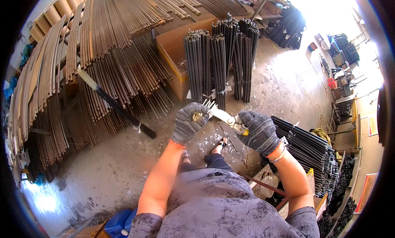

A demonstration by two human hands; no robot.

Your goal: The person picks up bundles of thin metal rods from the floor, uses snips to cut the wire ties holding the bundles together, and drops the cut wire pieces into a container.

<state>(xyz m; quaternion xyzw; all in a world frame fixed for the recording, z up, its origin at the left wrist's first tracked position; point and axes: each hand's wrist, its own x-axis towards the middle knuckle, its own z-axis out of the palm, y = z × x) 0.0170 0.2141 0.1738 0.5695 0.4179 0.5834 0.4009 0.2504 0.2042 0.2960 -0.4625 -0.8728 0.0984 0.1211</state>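
In a grey knitted work glove, my left hand [188,123] is closed around a bunch of thin white strips [210,105], whose ends stick out past the fingers. Some yellowish bits show inside that fist, too small to name. My right hand [259,132], gloved the same way, grips a pair of hand shears [231,120] with pale metal jaws and a touch of yellow at the handle. The jaws point left and meet the strips beside my left hand; whether they touch them I cannot tell. Bundles of dark rods [218,59] stand upright just beyond both hands.
Racks of long brown rods [111,24] fill the left side. A large cardboard box [170,59] stands behind the upright bundles. More dark rods [306,149] lie stacked at my right. White scraps litter the concrete floor [284,90]. A blue plastic container [118,223] sits at lower left.
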